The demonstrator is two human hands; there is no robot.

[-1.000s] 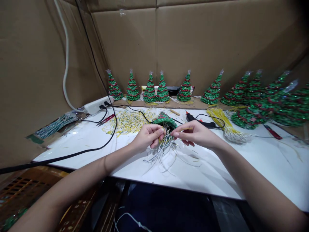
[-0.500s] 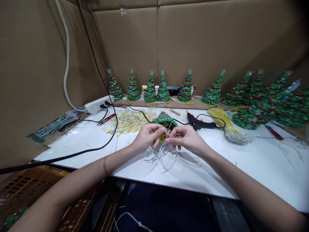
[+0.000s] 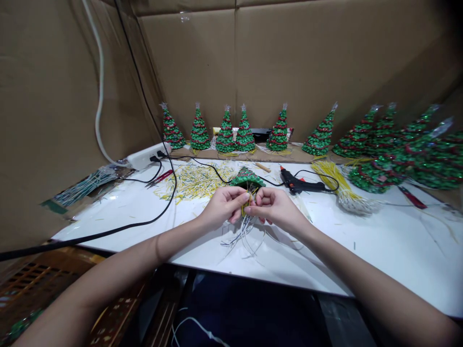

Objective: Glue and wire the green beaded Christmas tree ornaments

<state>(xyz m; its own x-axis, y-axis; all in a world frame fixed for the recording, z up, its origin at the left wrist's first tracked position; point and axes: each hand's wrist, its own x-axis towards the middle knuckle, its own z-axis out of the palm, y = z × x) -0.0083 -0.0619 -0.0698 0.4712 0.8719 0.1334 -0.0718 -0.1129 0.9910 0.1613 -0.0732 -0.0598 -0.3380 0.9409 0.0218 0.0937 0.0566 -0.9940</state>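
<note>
A small green Christmas tree [image 3: 246, 177] with red trim lies tipped with its hollow base toward me, above the white table [image 3: 379, 241]. Thin white and yellow wires [image 3: 243, 233] hang out of its base in a loose bunch. My left hand [image 3: 224, 206] is closed around the bunch of wires just under the base. My right hand [image 3: 271, 205] pinches the same wires from the right, its fingertips touching those of the left hand.
A row of finished green trees [image 3: 244, 132] stands along the cardboard back wall, with more crowded at the right [image 3: 405, 159]. A black glue gun [image 3: 298, 184], cut yellow wire scraps [image 3: 193, 180], a yellow wire bundle [image 3: 334, 185], red snips [image 3: 159, 178], a power strip [image 3: 146, 156] and a black cable [image 3: 108, 233] lie on the table.
My right hand has moved left from beside the tree until its fingers meet the left hand at the wires. The hanging wires are gathered closer together.
</note>
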